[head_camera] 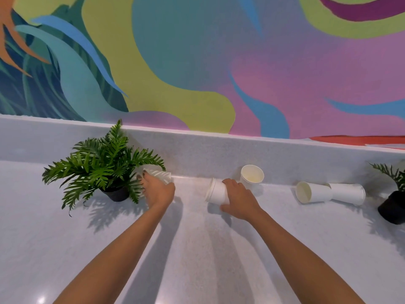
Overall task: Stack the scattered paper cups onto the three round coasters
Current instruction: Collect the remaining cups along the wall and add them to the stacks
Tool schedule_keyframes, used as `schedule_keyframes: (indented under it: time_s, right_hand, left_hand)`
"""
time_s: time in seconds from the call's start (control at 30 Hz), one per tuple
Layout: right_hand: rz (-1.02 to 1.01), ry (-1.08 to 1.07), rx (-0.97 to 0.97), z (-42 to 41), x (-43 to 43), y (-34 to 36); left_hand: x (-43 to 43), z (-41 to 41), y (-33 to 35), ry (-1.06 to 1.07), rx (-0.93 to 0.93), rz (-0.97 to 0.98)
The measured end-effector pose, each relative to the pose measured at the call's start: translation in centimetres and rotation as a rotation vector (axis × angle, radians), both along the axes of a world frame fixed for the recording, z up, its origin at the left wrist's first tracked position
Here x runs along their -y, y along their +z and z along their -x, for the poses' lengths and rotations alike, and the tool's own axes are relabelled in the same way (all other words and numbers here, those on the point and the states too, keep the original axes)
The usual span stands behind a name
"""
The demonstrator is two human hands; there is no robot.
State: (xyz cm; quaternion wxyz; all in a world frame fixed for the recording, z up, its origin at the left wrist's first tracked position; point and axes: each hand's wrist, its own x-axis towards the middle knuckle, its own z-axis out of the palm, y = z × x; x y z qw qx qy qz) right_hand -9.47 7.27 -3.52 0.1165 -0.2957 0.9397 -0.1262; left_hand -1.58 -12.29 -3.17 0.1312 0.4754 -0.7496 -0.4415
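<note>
A nested stack of white paper cups (217, 191) lies on its side on the pale speckled counter (197, 249), rims pointing left — the right hand (240, 199) wraps it from the base end, fingers over the top, thumb beneath. The left hand (157, 189), arm outstretched, closes on a white ribbed cup (160, 175) beside the fern in its black pot (103, 165). An upright cup (252, 175) stands just behind; two smooth tapered cups (328, 193) lie tipped further right.
</note>
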Motion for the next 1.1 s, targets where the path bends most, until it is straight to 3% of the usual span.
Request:
schedule_keyframes:
  time_s: [0.43,0.63,0.8,1.1]
  right_hand:
    - [0.0,-0.05,0.028,0.4,-0.9,-0.6]
    - [-0.001,-0.056,0.013,-0.1,-1.3,0.2]
    - [-0.003,-0.09,0.005,-0.6,-2.0,0.8]
    - [0.037,-0.134,0.026,-0.5,-3.0,1.8]
  left_hand:
    - [2.0,0.9,-3.0,0.099,0.053,-0.123]
    - [0.4,0.8,-3.3,0.091,-0.087,-0.4]
    - [-3.0,0.7,-0.5,-0.058,-0.252,-0.57]
    - [-5.2,0.3,1.7,-0.308,-0.269,-0.497]
